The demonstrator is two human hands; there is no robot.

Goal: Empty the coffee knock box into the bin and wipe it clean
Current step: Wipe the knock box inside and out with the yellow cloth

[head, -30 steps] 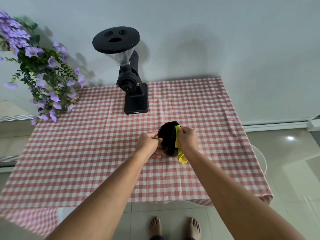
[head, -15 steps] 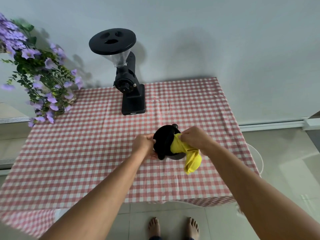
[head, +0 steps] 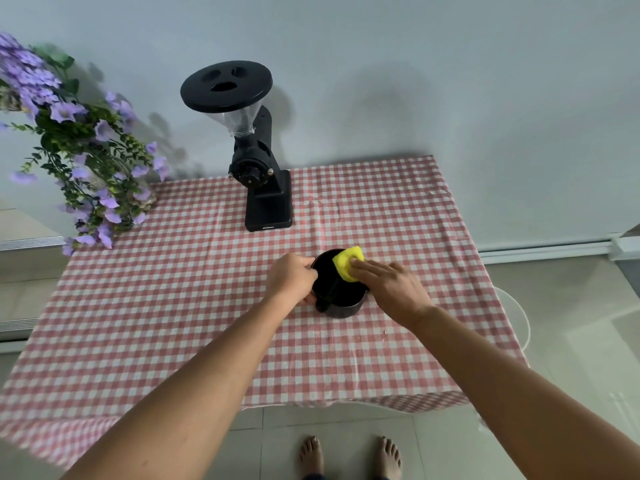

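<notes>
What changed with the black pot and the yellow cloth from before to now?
The knock box was tipped over; now it stands upright on the tablecloth. The yellow cloth, which dangled from the right hand, now sits at the box's far rim under that hand's straight fingers. The left hand still grips the box's left side. The grinder and flowers stayed put.

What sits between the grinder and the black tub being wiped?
Only bare checked tablecloth lies between the grinder and the knock box, seen in the head view.
</notes>
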